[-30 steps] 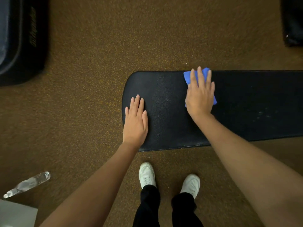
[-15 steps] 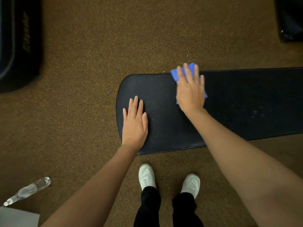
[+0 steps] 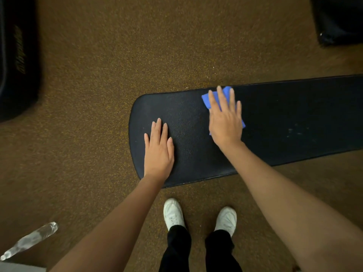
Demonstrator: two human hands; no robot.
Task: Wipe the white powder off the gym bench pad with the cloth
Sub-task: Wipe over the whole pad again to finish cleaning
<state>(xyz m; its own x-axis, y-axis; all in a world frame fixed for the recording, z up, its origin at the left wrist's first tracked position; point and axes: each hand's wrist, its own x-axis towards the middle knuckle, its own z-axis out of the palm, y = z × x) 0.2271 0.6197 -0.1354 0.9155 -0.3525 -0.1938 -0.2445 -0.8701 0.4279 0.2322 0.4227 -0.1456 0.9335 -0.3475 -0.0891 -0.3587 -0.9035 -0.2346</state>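
Note:
The black gym bench pad [image 3: 284,118] runs from the centre to the right edge, its rounded end toward the left. My right hand [image 3: 225,119] lies flat on a blue cloth [image 3: 206,100], pressing it onto the pad near the far edge; only the cloth's corners show around my fingers. My left hand [image 3: 159,151] rests palm down on the pad's rounded end, holding nothing. Faint specks of white powder [image 3: 294,131] remain on the pad to the right of the cloth.
Brown speckled floor surrounds the bench. A clear plastic bottle [image 3: 29,239] lies on the floor at lower left. Dark equipment [image 3: 17,61] stands at far left and another dark object [image 3: 339,20] at top right. My white shoes [image 3: 173,213] stand just before the pad.
My right hand has slid the cloth leftward along the pad's far edge over the last second. My left hand has stayed put on the rounded end.

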